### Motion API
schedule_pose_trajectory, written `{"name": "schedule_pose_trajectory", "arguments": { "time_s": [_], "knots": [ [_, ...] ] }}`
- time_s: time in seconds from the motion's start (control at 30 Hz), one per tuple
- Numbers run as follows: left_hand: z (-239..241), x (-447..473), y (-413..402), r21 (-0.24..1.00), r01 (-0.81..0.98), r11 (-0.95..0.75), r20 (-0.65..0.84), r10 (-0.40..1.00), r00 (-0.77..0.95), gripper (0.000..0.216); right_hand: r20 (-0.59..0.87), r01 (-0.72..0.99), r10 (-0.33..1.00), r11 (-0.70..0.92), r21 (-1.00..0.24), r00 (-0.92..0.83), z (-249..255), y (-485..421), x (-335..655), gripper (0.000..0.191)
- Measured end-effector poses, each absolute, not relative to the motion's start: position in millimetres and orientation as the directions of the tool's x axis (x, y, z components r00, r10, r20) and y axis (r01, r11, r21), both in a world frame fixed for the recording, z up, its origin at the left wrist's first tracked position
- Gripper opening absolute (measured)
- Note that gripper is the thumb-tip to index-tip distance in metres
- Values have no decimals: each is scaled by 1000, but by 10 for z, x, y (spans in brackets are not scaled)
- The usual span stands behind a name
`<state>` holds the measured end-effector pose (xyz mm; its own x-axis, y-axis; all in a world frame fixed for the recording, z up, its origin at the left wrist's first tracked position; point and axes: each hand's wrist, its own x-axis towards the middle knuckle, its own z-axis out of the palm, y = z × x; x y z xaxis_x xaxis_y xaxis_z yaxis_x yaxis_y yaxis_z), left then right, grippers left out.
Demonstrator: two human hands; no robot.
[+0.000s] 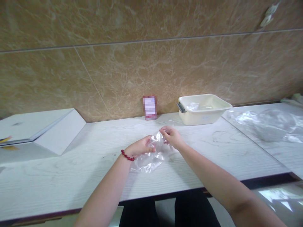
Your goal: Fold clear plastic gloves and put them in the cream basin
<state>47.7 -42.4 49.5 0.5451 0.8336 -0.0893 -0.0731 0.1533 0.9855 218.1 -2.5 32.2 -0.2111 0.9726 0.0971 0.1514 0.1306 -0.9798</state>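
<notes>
A small clear plastic bag lies crumpled on the white wood-grain table in front of me. My left hand, with a red bead bracelet on its wrist, grips the bag's left side with curled fingers. The bag's upper edge is pinched by my right hand just to the right. Both hands are close together over the middle of the table.
A cream plastic tub stands at the back right against the marble wall. A small blurred card leans on the wall. Clear plastic sheeting lies at the right. A white slanted board sits at the left.
</notes>
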Motion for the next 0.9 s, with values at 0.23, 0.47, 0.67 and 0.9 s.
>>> {"name": "schedule_pose_trajectory", "arguments": {
  "time_s": [0.23, 0.47, 0.67, 0.9],
  "knots": [
    [535, 291, -390, 995, 33, 89, -93, 844, 528, 61, -137, 32, 965, -133, -991, -222, 336, 47, 2211, 19],
    [408, 310, -333, 982, 112, 155, -187, 897, 400, 11, -303, 0, 903, -317, -948, -305, 259, 95, 2266, 12],
    [289, 321, -197, 903, -171, 395, -353, 907, 231, 16, -150, 205, 979, -121, -971, -135, 81, 279, 2365, 21],
    [375, 273, -275, 744, -348, 571, -468, 816, 340, 27, 528, 522, 848, 469, -712, -43, 407, 180, 2583, 28]
  ]
}}
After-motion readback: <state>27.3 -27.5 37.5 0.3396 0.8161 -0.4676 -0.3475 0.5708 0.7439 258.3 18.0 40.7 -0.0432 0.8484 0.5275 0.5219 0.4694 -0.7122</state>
